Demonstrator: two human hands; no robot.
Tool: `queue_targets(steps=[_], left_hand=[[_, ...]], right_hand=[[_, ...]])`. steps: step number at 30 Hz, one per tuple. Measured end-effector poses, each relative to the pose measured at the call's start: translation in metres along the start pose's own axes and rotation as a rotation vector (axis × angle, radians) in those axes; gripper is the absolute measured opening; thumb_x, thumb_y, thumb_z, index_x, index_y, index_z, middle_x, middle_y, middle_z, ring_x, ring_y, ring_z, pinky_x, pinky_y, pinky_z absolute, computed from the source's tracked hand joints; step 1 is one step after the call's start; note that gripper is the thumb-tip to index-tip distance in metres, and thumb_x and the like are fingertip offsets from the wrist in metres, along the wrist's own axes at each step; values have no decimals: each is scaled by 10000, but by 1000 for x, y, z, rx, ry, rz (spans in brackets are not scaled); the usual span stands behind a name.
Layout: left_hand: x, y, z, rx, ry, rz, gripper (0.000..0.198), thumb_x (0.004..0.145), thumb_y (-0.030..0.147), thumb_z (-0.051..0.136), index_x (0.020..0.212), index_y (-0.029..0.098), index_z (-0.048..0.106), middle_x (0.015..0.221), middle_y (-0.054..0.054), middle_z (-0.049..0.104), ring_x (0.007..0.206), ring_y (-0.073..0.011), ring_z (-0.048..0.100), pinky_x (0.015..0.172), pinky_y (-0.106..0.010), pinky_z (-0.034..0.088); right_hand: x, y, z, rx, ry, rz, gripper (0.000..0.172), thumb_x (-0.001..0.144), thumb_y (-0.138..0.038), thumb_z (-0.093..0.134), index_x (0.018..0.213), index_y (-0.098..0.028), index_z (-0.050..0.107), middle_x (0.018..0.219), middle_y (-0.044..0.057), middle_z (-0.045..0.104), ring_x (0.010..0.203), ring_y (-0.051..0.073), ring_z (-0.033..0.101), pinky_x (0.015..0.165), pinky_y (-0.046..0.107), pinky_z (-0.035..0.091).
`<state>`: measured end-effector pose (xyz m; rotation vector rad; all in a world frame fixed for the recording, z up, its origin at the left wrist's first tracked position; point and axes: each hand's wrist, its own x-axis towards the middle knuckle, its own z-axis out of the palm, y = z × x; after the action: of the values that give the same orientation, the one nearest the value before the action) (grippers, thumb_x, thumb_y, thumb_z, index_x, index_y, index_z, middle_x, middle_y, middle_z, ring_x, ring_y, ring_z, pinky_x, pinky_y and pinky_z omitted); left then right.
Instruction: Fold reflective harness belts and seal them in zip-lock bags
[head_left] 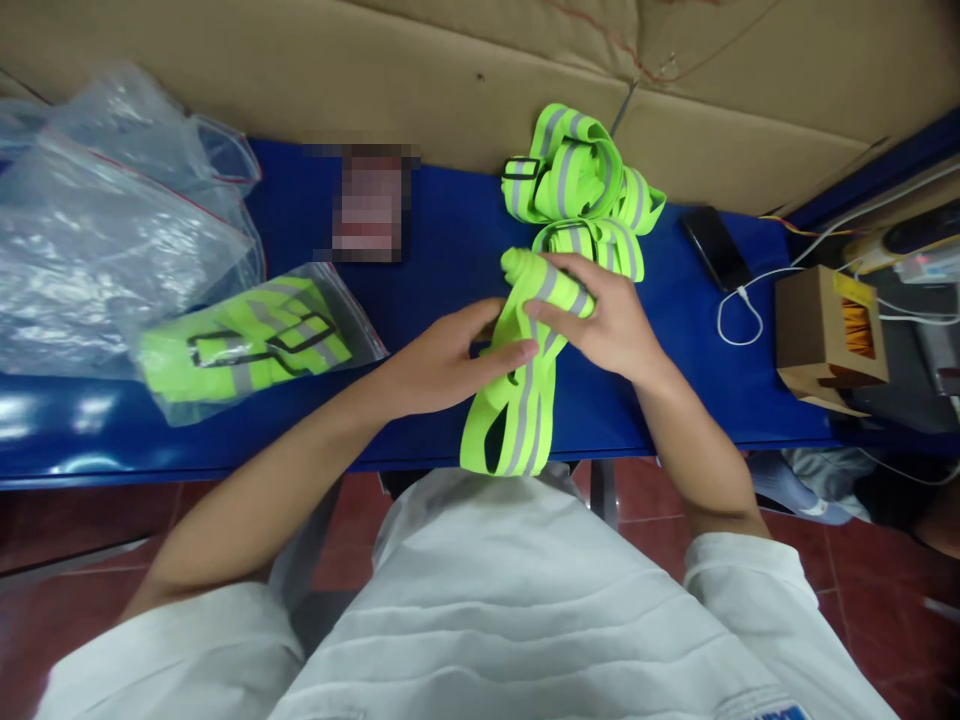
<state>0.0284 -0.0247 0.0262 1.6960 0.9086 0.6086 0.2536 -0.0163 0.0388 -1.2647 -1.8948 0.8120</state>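
Note:
A neon yellow-green reflective strap [525, 400] with grey stripes is between my hands, its upper end bunched into a roll and its lower end looped over the table's front edge. My right hand [604, 310] is wrapped round the rolled end. My left hand [442, 360] grips the strap from the left, thumb on top and fingers partly hidden behind it. Just beyond lie more reflective straps [574, 175], loosely coiled, with a black buckle [521, 169] on their left side.
On the left, a zip bag [247, 345] holds a folded strap, beside several clear plastic bags [112, 220]. A blurred-out reddish item [369, 205] lies at the back. To the right are a phone [716, 250], a white cable [741, 293] and a cardboard box [806, 330] on the blue table [442, 215].

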Motion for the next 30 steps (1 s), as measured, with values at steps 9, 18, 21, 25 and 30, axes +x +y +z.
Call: queue_targets(steps=[9,18,21,25,30], left_hand=[[5,-13,-2,-171,23,-46,586,726,525,895,1082,216,546,792,34,613,702,-132,602,645,-246,479],[6,-13,2,-82,234,30,515,809,253,771,1235,260,482,749,78,584,643,-106,588,627,-237,454],[5,-12,4,-12,199,52,626,806,243,766,1348,259,455,866,52,640,699,-113,613,643,-242,455],[5,-14,9,144,215,101,722,772,190,771,1414,243,445,865,51,637,812,-149,647,769,-272,474],[5,-21,10,404,376,117,586,763,73,632,1302,233,467,812,57,569,694,-155,610,718,-293,454]], right_hand=[[7,6,-12,71,121,68,434,833,-560,818,1164,-292,736,1228,34,753,1283,352,634,1095,505,523],[6,9,-11,77,135,79,440,852,-621,776,1158,-308,734,1215,39,747,1295,367,631,1068,517,558],[6,9,-10,79,131,88,463,854,-657,756,1149,-301,737,1215,45,754,1283,369,642,1076,531,559],[6,12,-6,108,127,91,483,863,-688,727,1158,-306,740,1231,44,754,1294,367,646,1084,538,560],[8,19,-4,147,119,59,512,847,-713,726,1148,-300,747,1197,25,769,1213,336,705,1052,520,594]])
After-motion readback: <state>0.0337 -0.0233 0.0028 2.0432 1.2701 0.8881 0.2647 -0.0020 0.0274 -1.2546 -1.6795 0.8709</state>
